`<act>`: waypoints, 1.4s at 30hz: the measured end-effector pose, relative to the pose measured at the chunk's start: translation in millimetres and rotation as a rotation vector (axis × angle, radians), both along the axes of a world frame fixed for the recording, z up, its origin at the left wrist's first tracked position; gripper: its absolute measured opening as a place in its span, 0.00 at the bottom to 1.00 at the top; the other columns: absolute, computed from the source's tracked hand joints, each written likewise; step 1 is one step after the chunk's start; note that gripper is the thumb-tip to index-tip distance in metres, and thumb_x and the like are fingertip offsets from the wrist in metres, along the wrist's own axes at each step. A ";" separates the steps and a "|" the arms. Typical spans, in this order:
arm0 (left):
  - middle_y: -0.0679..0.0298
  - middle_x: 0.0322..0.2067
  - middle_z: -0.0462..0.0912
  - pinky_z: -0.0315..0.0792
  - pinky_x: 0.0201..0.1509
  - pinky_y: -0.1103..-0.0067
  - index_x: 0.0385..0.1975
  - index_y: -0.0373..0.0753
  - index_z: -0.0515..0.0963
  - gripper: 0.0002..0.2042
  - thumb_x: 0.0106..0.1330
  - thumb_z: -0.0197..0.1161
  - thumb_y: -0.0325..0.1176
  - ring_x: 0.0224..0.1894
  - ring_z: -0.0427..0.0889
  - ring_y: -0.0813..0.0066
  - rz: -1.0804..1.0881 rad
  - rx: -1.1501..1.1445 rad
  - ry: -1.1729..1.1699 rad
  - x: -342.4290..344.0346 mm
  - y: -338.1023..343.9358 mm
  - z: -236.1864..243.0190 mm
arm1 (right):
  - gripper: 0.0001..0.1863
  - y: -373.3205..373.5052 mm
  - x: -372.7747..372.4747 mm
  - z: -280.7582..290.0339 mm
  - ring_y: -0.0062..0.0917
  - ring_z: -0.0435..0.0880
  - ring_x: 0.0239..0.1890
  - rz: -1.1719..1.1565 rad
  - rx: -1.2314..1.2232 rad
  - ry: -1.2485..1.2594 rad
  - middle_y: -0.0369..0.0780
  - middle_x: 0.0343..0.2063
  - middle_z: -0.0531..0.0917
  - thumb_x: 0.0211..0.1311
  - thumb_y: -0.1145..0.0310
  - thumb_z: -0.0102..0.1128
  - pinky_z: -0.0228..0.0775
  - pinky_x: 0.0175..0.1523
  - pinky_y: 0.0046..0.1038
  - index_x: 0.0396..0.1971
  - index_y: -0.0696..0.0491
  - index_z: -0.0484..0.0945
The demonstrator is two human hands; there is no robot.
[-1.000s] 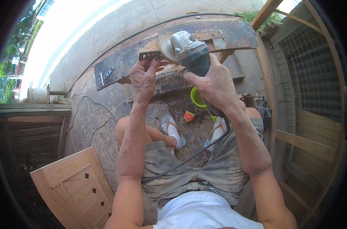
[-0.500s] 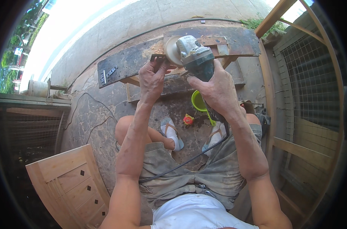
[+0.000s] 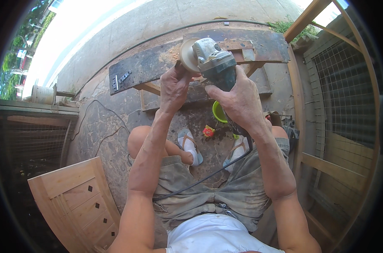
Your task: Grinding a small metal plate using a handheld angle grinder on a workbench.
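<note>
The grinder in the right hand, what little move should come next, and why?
Perhaps ease the left hand back slightly from the disc of the grinder. It pinches a small dark piece, mostly hidden, and its bare fingers are right by the disc's edge. Only the right hand holds the grinder, so a slip might hurt.

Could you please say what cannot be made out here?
Head view:
Small dark piece: mostly hidden by the left hand.
Round bright-green plastic container: right side hidden by the right hand and grey-green angle grinder.
Pale wooden panel: lower end cut off by the bottom edge.
</note>
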State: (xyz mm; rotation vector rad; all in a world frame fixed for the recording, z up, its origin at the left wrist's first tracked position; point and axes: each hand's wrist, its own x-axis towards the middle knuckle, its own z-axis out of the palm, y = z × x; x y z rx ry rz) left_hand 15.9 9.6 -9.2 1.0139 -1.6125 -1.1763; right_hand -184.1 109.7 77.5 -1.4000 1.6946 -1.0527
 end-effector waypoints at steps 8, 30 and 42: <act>0.64 0.41 0.95 0.86 0.52 0.73 0.55 0.37 0.90 0.12 0.85 0.64 0.36 0.45 0.93 0.77 0.009 0.005 0.041 -3.8 0.4 -2.9 | 0.36 0.2 1.0 4.3 0.48 0.95 0.44 -0.003 0.013 0.017 0.59 0.39 0.92 0.60 0.57 0.75 0.86 0.54 0.43 0.56 0.72 0.76; 0.53 0.49 0.94 0.91 0.50 0.72 0.58 0.34 0.86 0.14 0.84 0.67 0.37 0.50 0.96 0.61 0.069 0.132 0.200 15.7 -11.8 8.0 | 0.36 -4.4 -19.3 -6.4 0.50 0.95 0.45 -0.053 0.090 0.109 0.60 0.39 0.91 0.61 0.55 0.76 0.85 0.58 0.45 0.55 0.73 0.78; 0.57 0.54 0.91 0.95 0.49 0.66 0.74 0.45 0.74 0.21 0.86 0.62 0.37 0.52 0.94 0.65 0.028 0.482 0.660 38.1 -22.2 13.8 | 0.32 -3.8 -41.6 -6.1 0.44 0.94 0.49 -0.195 -0.002 -0.033 0.52 0.43 0.93 0.61 0.54 0.79 0.82 0.60 0.41 0.57 0.63 0.83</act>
